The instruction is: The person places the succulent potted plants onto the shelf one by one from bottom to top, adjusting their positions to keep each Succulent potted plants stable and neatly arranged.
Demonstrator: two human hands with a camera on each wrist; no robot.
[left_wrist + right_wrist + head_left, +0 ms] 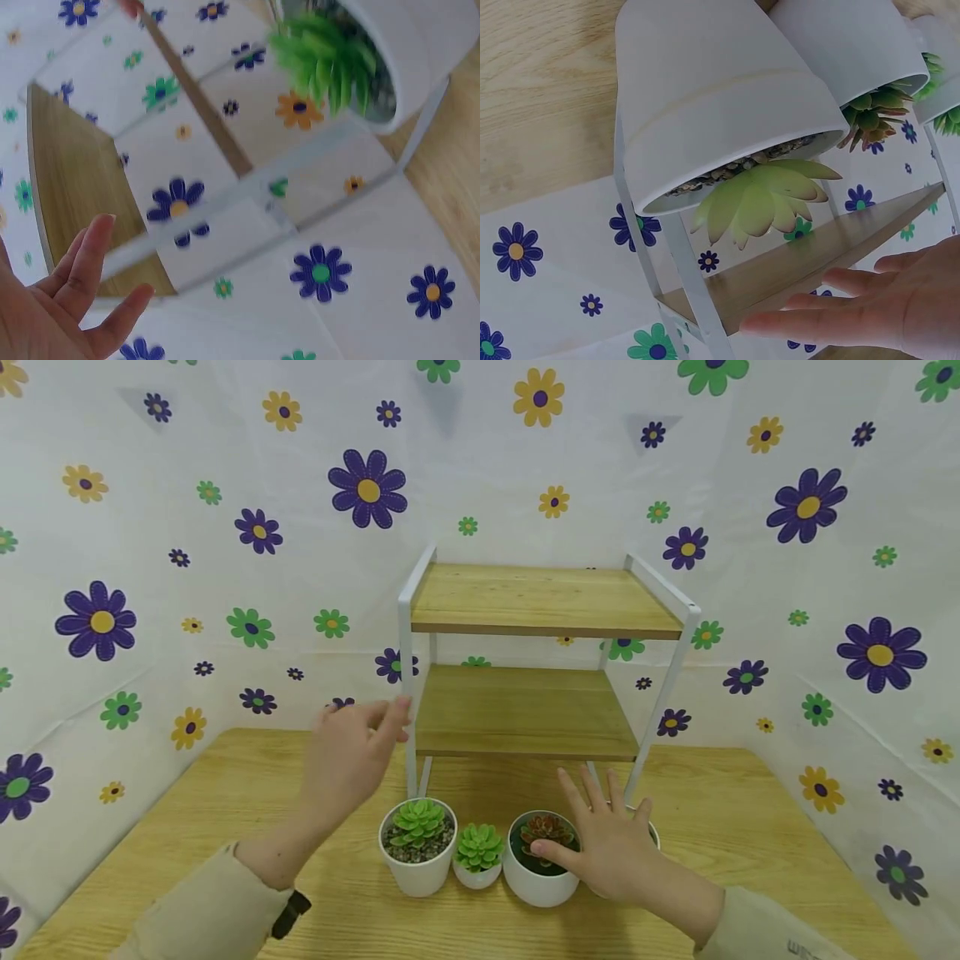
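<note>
My left hand [351, 756] is in the air by the left front post of a two-tier wood-and-white shelf [525, 714], fingers loosely bent and holding nothing. Over the row of potted plants, my right hand [617, 847] has its fingers spread and empty. Below it, a white pot [727, 82] with a pale green pointed-leaf succulent [769, 196] is mostly hidden in the head view. Beside that stands a pot with a reddish-brown succulent [546, 833], partly behind my thumb. A small pot with a green succulent [480, 847] and a taller gravel-filled pot [418, 868] stand further left.
Both shelf tiers, the upper board [547, 597] and the lower board [525, 710], are bare. The shelf stands on a wooden table [225, 810], behind the row of pots. Flower-printed white cloth [480, 468] encloses the back and both sides.
</note>
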